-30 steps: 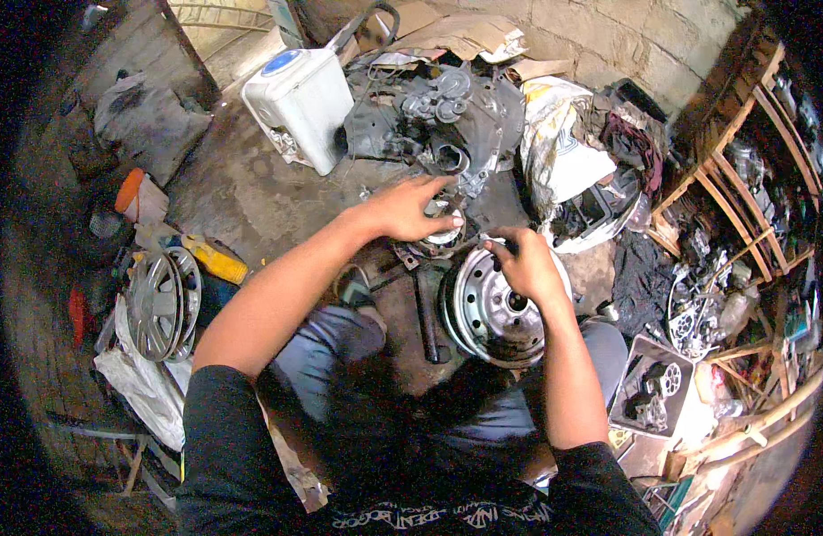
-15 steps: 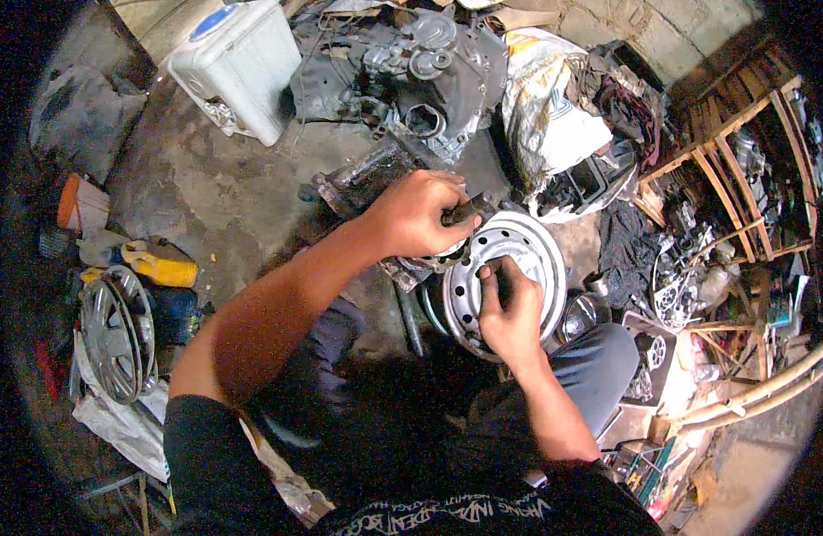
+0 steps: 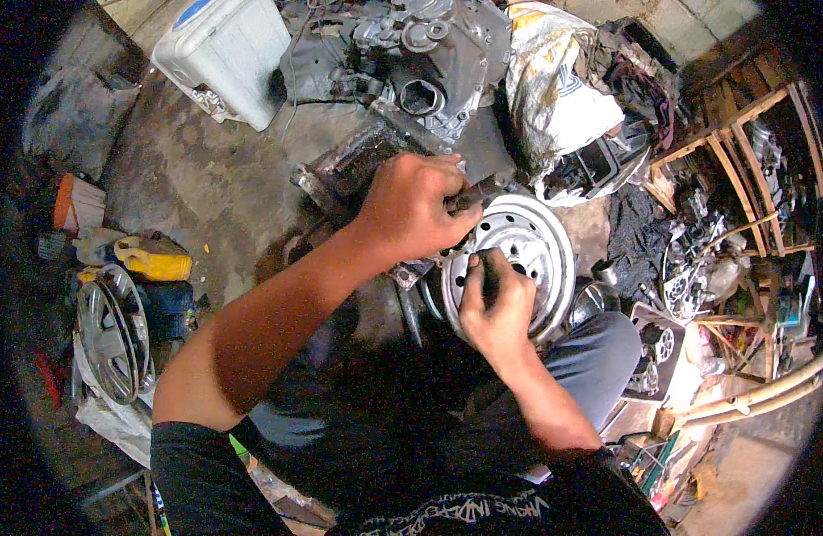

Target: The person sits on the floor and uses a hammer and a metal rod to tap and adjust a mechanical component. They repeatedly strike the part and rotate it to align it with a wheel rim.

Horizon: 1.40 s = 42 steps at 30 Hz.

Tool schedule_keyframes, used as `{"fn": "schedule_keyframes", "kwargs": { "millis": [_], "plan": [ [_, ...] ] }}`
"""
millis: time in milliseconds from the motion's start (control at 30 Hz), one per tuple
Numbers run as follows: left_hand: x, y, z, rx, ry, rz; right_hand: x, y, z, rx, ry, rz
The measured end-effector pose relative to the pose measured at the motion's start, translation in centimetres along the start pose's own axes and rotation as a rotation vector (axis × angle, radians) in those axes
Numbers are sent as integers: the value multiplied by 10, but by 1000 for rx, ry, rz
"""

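Observation:
Above the far left side of a silver steel wheel rim (image 3: 554, 259), my left hand (image 3: 416, 201) is closed round a dark, greasy, rod-like metal piece (image 3: 476, 193). The piece points out to the right past my thumb; most of it is hidden in the fist. Just below, my right hand (image 3: 501, 299) is held over the rim's near left part. Its fingers are curled with thumb and forefinger close together, and what they hold, if anything, cannot be made out. Beyond my left wrist lies a rusty, oily metal part (image 3: 349, 161) on the floor.
A large gearbox casing (image 3: 429, 80) lies at the far side, with a white plastic container (image 3: 224, 62) to its left. A white sack (image 3: 554, 85) leans on a crate at the far right. Wheel covers (image 3: 112, 335) and a yellow jug (image 3: 154, 256) stand at left. Wooden racks (image 3: 742, 170) line the right.
My right hand has shifted left across the rim and its thumb and forefinger point upward more. My left hand keeps hold of the rod-like piece. The whole view has tilted slightly.

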State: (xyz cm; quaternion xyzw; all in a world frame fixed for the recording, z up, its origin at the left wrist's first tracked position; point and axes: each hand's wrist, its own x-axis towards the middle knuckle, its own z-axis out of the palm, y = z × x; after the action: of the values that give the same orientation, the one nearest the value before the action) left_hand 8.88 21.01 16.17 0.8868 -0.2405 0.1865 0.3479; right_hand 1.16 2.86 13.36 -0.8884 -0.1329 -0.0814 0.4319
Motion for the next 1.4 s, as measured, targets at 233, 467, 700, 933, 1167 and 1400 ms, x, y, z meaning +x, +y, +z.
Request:
{"fn": "schedule_keyframes", "kwargs": {
  "millis": [233,467,700,933,1167,1400],
  "plan": [
    [-2,-2,9,30,56,-14,7,3,-7,-26,-35,22],
    [-3,0,8,-4,91,-31,8,6,-8,-27,-25,20],
    [-3,-5,10,38,122,54,4,2,-9,-19,-64,-23],
    [1,-4,13,62,118,54,-3,-2,-5,-24,-78,-29],
    [-2,-4,6,7,70,-22,27,20,-35,-16,26,62],
    [2,1,8,14,135,18,29,29,-35,26,-25,-79]
  ]
}}
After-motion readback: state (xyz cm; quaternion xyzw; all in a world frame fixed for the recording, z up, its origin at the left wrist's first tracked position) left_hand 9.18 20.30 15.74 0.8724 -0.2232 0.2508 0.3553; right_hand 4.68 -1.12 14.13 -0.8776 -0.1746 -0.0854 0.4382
